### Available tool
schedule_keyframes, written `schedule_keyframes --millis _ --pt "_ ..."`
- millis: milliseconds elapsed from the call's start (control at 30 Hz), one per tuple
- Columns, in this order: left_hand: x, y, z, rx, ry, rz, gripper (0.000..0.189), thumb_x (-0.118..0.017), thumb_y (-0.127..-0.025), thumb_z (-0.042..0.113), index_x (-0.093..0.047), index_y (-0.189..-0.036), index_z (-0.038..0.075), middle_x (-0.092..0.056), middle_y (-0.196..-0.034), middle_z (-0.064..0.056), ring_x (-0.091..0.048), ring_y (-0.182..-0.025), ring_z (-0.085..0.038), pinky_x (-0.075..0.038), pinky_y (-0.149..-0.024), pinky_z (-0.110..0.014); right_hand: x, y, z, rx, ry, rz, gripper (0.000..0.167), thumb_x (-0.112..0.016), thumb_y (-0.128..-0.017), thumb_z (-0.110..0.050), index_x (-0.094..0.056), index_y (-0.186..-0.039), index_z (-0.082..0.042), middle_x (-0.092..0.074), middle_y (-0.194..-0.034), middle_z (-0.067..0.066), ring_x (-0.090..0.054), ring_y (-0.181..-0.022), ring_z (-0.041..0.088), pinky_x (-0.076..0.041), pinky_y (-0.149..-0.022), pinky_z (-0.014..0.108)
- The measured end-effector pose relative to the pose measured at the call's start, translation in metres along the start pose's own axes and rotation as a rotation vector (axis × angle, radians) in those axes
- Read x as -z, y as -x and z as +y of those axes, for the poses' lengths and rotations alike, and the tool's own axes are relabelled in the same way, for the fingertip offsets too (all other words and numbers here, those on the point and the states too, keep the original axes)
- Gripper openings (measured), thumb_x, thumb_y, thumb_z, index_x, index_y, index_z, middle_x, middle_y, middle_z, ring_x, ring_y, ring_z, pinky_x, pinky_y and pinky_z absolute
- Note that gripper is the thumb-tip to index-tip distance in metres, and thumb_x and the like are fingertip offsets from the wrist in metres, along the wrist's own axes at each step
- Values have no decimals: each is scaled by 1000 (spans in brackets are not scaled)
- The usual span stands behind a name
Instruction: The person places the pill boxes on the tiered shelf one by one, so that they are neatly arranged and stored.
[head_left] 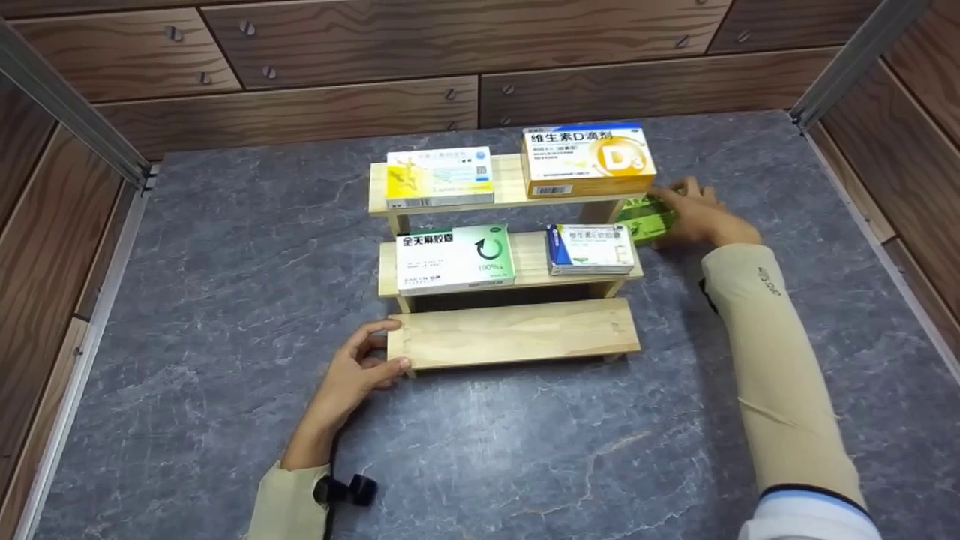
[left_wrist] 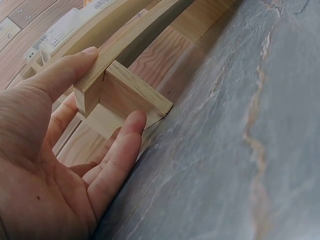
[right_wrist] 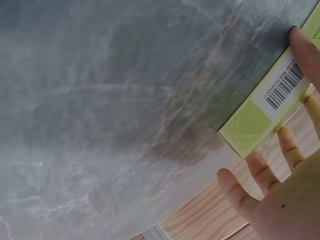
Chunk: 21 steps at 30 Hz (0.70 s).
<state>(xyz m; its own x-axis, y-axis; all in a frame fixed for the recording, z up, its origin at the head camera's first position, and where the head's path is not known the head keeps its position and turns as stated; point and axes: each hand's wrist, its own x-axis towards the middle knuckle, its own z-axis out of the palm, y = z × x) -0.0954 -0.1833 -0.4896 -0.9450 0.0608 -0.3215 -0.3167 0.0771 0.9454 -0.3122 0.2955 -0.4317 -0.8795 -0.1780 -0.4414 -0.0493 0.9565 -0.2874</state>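
A three-tier wooden display stand (head_left: pixel 517 334) is in the middle of the head view. My left hand (head_left: pixel 351 379) holds the left end of its lowest tier, thumb at the front corner and a finger at the back. In the left wrist view the thumb lies on the wooden edge (left_wrist: pixel 107 57), with other fingers beside the leg. Right of the stand, my right hand (head_left: pixel 705 216) grips a green box (head_left: pixel 646 219), partly hidden behind the upper tiers. The right wrist view shows the thumb on the box's barcode side (right_wrist: pixel 260 112) and fingertips along the opposite edge.
On the top tier sit a yellow-and-white medicine box (head_left: pixel 442 178) and an orange-and-white vitamin D box (head_left: pixel 589 159). The middle tier carries a green-and-white box (head_left: pixel 454 259) and a blue-and-white box (head_left: pixel 591 249). Wood-patterned panels (head_left: pixel 360 45) enclose the grey marbled surface (head_left: pixel 225 300).
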Motion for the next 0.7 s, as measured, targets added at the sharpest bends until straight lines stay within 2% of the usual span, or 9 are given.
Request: schedule_keyframes --millis 133,267,367,600,700 --pt "0 0 -1 3 10 4 56 -78 -79 6 -57 -131 15 -57 -118 -17 -64 -74 -17 -53 -61 -27 1 0 -1 -7 -23 -24 92 -74 -80 -20 -20 -154 -24 -8 -154 23 -10 -136 52 -22 -97 78" --pt "0 -1 -1 7 13 4 56 -78 -79 6 -56 -131 14 -57 -117 -17 -65 -74 -17 -53 -61 -27 1 1 2 28 -36 -41 92 -75 -79 -19 -21 -153 -23 -6 -158 20 0 -139 60 -13 -97 82" --pt "0 -1 0 4 6 -5 56 -78 -80 8 -56 -131 15 -58 -115 -17 -65 -74 -18 -53 -62 -27 1 1 6 58 -33 -37 92 -76 -78 -17 -23 -153 -21 -9 -158 21 3 -136 65 -10 -96 83" --pt "0 0 1 8 -9 -16 57 -78 -80 9 -56 -132 17 -58 -114 -17 -64 -73 -19 -53 -62 -27 5 10 15 77 -51 16 89 -78 -75 -16 -28 -149 -12 -16 -151 27 -16 -131 59 -18 -102 76" --pt "1 0 1 8 -11 -9 56 -78 -80 9 -56 -131 17 -59 -114 -17 -65 -73 -19 -53 -62 -27 11 19 21 82 -72 52 89 -79 -75 -16 -28 -149 -9 -16 -149 30 -19 -127 56 -20 -101 74"
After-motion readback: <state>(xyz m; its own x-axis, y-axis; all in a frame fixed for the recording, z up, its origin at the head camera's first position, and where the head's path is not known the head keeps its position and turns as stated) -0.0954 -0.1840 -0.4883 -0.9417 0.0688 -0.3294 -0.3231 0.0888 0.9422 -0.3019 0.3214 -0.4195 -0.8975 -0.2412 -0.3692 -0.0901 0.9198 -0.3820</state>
